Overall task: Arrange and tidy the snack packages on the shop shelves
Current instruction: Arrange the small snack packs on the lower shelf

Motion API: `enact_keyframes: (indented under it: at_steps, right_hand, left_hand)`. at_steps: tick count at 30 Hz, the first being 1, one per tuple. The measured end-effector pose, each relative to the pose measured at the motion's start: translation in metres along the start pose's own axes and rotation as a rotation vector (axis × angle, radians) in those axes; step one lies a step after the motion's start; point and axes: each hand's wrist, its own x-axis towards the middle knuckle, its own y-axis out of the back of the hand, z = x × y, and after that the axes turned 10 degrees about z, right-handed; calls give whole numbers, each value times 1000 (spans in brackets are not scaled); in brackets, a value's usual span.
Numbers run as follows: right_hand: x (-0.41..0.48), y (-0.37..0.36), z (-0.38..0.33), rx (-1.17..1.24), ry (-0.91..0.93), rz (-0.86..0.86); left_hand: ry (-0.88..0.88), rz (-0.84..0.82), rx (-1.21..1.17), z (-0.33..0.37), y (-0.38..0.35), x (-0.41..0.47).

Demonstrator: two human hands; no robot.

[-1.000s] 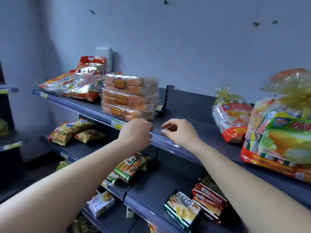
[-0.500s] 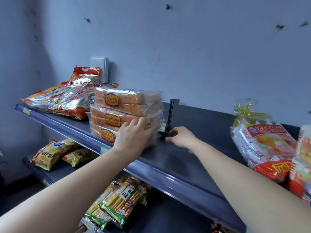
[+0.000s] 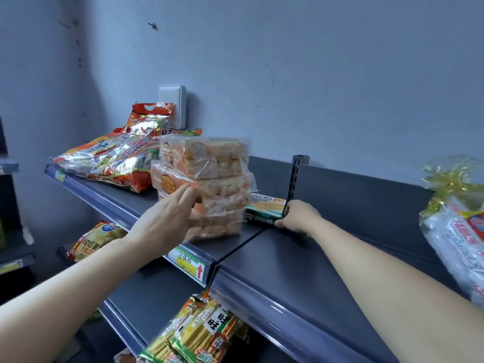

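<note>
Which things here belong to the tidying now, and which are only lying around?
In the job: left hand, straight fingers touching the stack of clear-wrapped cakes; right hand, gripping the green box beside it.
Lying about: red foil bags, gold-tied bag, green stick packs below, yellow bag below, white wall box.

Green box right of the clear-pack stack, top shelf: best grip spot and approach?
Its right short end, from the front right. The green box lies flat, left end beside the stack of clear packs, slotted upright just behind; only that end is free. The right hand grips it there.
</note>
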Motion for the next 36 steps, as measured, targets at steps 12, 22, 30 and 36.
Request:
enact_keyframes:
  at_steps: [12, 22, 30, 36]
  right_hand:
    - [7, 4, -8, 225, -171, 300]
    - [-27, 37, 6, 771, -387, 733]
    - [-66, 61, -7, 791, -389, 1018]
    - [-110, 80, -13, 787, -317, 1188]
  left_hand:
    - [377, -46, -142, -28, 5, 2]
    - [700, -88, -167, -34, 10, 8]
    - [452, -111, -53, 25, 12, 15]
    - [287, -116, -90, 64, 9, 19]
